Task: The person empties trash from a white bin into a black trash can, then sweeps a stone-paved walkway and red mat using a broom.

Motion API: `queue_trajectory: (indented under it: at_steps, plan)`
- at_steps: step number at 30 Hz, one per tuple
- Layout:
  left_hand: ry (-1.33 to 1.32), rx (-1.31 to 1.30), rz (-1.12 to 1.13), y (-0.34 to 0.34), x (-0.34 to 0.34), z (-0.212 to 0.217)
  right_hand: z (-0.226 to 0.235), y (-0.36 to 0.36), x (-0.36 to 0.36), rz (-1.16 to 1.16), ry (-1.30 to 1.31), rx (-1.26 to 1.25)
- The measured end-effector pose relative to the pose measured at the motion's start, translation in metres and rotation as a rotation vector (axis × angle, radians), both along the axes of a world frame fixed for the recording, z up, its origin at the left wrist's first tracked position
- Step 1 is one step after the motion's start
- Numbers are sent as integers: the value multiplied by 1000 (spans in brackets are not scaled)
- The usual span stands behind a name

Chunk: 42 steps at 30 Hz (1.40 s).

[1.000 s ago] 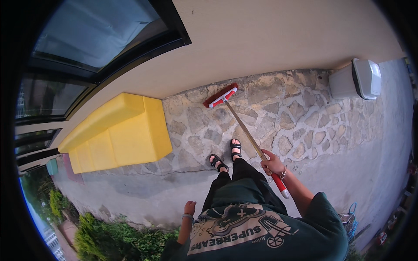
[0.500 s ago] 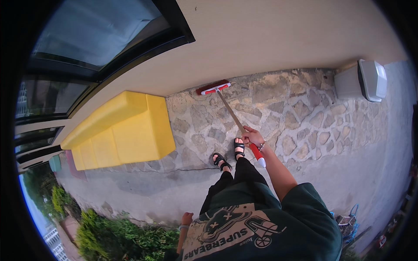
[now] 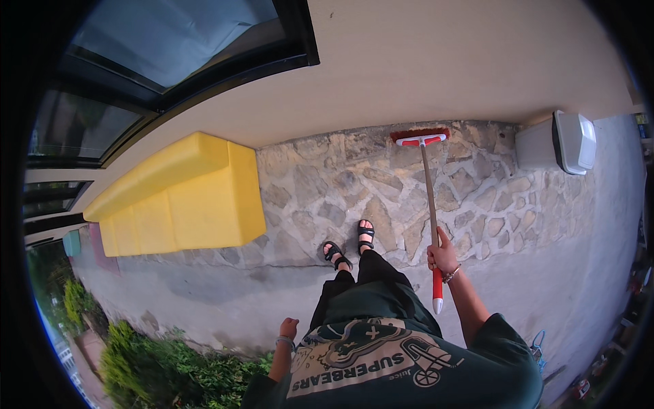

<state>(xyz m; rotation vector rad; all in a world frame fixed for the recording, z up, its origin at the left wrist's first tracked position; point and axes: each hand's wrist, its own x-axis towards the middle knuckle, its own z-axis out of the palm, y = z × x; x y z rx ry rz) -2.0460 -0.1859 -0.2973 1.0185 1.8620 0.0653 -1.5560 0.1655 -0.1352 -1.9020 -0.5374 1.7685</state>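
My right hand (image 3: 443, 258) is wrapped round the pole of a push broom (image 3: 431, 194), just above its red grip with a white end cap. The broom's wide head has dark red bristles and a red and white mount. It rests on the stone paving (image 3: 378, 225), close along the foot of the wall. My left hand (image 3: 289, 328) hangs at my side near my shirt, its fingers curled in, with nothing seen in it. My feet in black sandals stand at the edge of the stone strip.
A yellow block-like bench (image 3: 211, 198) stands against the beige wall (image 3: 443, 61) at left, below dark-framed windows (image 3: 163, 41). At right is a grey lidded bin (image 3: 538, 144). Smooth concrete (image 3: 225, 293) borders the stones, and green bushes (image 3: 170, 371) grow at lower left.
The broom has moved right along the wall, and its pole now stands more upright in view. My right hand has gone right and lower with it. My left hand has risen slightly.
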Motion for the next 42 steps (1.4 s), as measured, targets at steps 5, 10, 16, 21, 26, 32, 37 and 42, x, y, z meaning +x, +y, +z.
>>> queue_trajectory:
  at_steps: [5, 10, 16, 21, 26, 32, 37, 42]
  plan:
    - [-6, -115, 276, 20, 3, 9, 7, 4, -55, 371, 195, -60]
    - [34, 59, 222, 15, 2, 38, -52, 25, -150, 606, 392, -88]
    - [110, -64, 215, -47, 4, 53, -124, 41, -189, 571, 431, -143]
    - [167, -141, 87, -98, 16, 35, -141, 67, -78, 262, 300, -168]
    - [169, -67, -201, -103, 28, 11, -116, 58, -22, -43, 97, -34]
    - [107, 44, -186, -39, 37, 15, -61, 19, -14, 24, -131, 44]
    - [44, -37, 184, -31, 39, 6, 16, 5, 5, 344, 49, -135]
    - [9, -202, 595, -13, 51, 20, -4, 19, -43, 347, 514, -410]
